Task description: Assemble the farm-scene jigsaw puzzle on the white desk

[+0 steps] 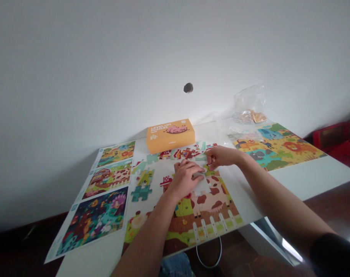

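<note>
Touching knobbed green piece [211,170] — right hand [218,157]; left hand [186,177] over flat puzzle [213,200] — both grips unclear

Noted: pale wall [105,65] with one dark round hole [188,88]; white cable [208,267] looped below the table's [290,182] near edge; red container [331,135] at far right; reddish-brown floor [326,206] beneath.

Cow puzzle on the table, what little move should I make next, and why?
I'd probably press the green piece flat with your right hand: its fingers are right there, above the cow section, while the gap by your left hand could wait.
</note>
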The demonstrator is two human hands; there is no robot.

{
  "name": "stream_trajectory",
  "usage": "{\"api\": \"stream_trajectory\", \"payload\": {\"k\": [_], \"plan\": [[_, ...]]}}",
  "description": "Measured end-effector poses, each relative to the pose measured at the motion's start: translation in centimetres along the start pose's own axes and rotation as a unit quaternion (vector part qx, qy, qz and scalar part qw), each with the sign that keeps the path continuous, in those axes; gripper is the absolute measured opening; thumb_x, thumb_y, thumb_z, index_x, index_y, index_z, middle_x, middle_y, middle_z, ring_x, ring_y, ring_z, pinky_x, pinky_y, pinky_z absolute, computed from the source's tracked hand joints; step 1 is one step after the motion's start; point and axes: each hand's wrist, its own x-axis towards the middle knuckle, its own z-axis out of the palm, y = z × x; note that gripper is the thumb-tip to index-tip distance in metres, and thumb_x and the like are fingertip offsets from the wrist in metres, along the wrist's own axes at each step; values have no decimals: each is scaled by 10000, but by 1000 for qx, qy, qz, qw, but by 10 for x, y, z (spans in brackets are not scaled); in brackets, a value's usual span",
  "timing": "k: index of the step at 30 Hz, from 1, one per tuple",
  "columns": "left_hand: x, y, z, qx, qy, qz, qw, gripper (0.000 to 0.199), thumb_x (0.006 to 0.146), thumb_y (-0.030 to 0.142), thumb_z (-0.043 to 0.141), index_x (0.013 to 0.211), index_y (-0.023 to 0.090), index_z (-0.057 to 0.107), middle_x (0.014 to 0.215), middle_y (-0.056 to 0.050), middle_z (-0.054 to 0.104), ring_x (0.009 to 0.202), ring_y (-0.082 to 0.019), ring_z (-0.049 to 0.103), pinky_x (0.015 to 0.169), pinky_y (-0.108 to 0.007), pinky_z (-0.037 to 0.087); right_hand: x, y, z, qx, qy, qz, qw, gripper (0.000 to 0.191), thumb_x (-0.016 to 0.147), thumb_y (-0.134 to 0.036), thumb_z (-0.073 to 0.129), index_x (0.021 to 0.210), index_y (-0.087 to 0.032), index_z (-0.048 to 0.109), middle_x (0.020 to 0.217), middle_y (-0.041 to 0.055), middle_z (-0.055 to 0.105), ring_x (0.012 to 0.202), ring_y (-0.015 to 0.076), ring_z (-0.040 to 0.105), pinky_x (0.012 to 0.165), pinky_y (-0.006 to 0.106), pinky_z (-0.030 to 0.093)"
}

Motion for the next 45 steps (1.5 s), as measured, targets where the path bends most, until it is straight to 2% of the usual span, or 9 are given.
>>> {"api": "stream_trajectory", "payload": {"k": [8, 14, 17, 21, 24, 29, 34, 39, 45], "plan": [[-3, 2, -1, 45, -27, 42, 998, 98, 840, 381, 700, 892, 375, 782, 1020, -39, 612, 1049, -246, 481, 978, -482, 312, -6, -7, 1, -97, 30, 12, 995, 693, 630, -494, 817, 1202, -197, 563, 985, 64, 663, 835, 207, 612, 649, 252, 393], [-4, 6, -5, 61, -34, 35, 997, 135, 846, 357, 686, 943, 385, 775, 1045, -41, 591, 1075, -259, 470, 972, -482, 329, -9, -15, 2, -138, 4, 42, 989, 676, 595, -568, 813, 1129, -228, 576, 935, 45, 672, 829, 225, 620, 627, 261, 359], [-3, -3, -11, 74, 32, -27, 996, 280, 878, 203, 599, 1081, 336, 738, 1090, -45, 605, 1087, -246, 495, 983, -450, 359, -9, -11, -1, -153, 24, 63, 986, 615, 597, -583, 801, 1060, -234, 593, 928, 44, 672, 820, 221, 614, 615, 259, 343], [-3, -26, -23, 108, 169, -209, 957, 420, 830, 26, 455, 1035, 255, 740, 1014, -61, 643, 1026, -239, 545, 929, -403, 425, -9, -7, -3, -148, 71, 76, 983, 523, 625, -596, 768, 962, -233, 602, 919, 35, 673, 768, 195, 601, 577, 250, 324], [-5, -40, -30, 134, 198, -265, 934, 421, 796, 24, 455, 979, 266, 747, 997, -56, 656, 1006, -257, 555, 906, -412, 439, -6, -8, 1, -159, 65, 69, 983, 522, 597, -595, 784, 925, -230, 607, 890, 33, 678, 757, 197, 601, 560, 249, 313], [-7, -43, -32, 139, 184, -227, 946, 274, 823, 170, 549, 976, 275, 750, 1024, -53, 643, 1026, -267, 549, 933, -437, 430, -3, -6, -3, -146, 122, 124, 974, 370, 697, -520, 740, 904, -227, 650, 866, 41, 702, 776, 196, 625, 599, 249, 354], [-8, -32, -32, 103, 79, -89, 988, 185, 823, 375, 660, 970, 309, 751, 1164, -33, 582, 1160, -261, 480, 1052, -449, 347, -9, 5, -16, -134, 297, 305, 895, 303, 867, -445, 552, 998, -216, 700, 959, 106, 723, 893, 238, 654, 698, 292, 425], [-12, -31, -29, 123, -31, -73, 989, 529, 714, 530, 758, 1203, 351, 663, 1346, -67, 461, 1284, -333, 350, 1082, -529, 296, -11, 10, -12, -140, 176, 310, 924, 580, 685, -678, 664, 937, -160, 735, 938, 164, 723, 922, 289, 662, 717, 322, 456], [-12, -35, -27, 137, -41, -104, 984, 629, 712, 576, 743, 1284, 353, 608, 1417, -95, 375, 1349, -373, 278, 1097, -570, 259, -7, 5, -7, -148, 135, 312, 929, 492, 699, -600, 692, 891, -151, 753, 837, 163, 727, 889, 281, 679, 674, 307, 460]]}}
